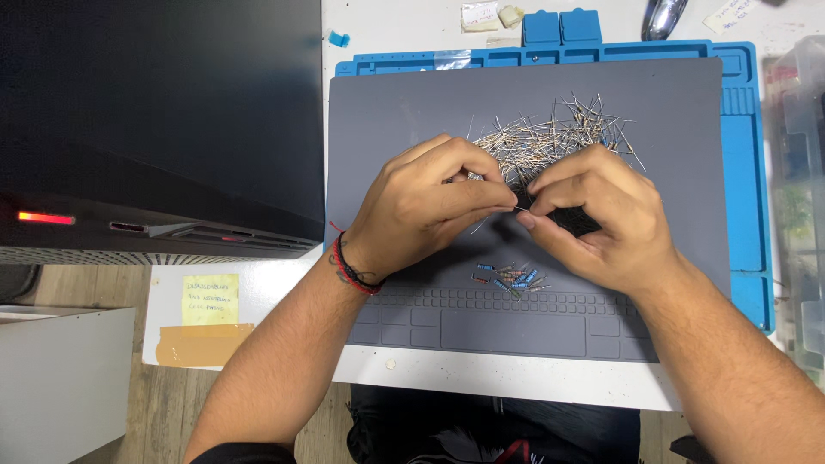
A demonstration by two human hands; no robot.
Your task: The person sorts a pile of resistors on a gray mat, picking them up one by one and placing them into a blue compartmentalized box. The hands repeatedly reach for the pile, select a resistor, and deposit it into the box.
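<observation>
My left hand [430, 202] and my right hand [597, 215] meet over a grey work mat [395, 112]. Between their fingertips they pinch one thin wire-leaded component [518, 209], each hand on one end. Just beyond the hands lies a loose pile of wire-leaded components [550, 137] with thin metal legs. Below the hands sits a small cluster of blue and tan resistors [513, 277] on the mat. A red and black cord bracelet [346, 266] circles my left wrist.
A blue silicone mat [743, 155] lies under the grey one. A large black machine [163, 129] with a red light fills the left. A yellow note [210, 299] and tan tape [203, 344] are stuck on the white table. Clear plastic boxes [799, 172] stand at the right edge.
</observation>
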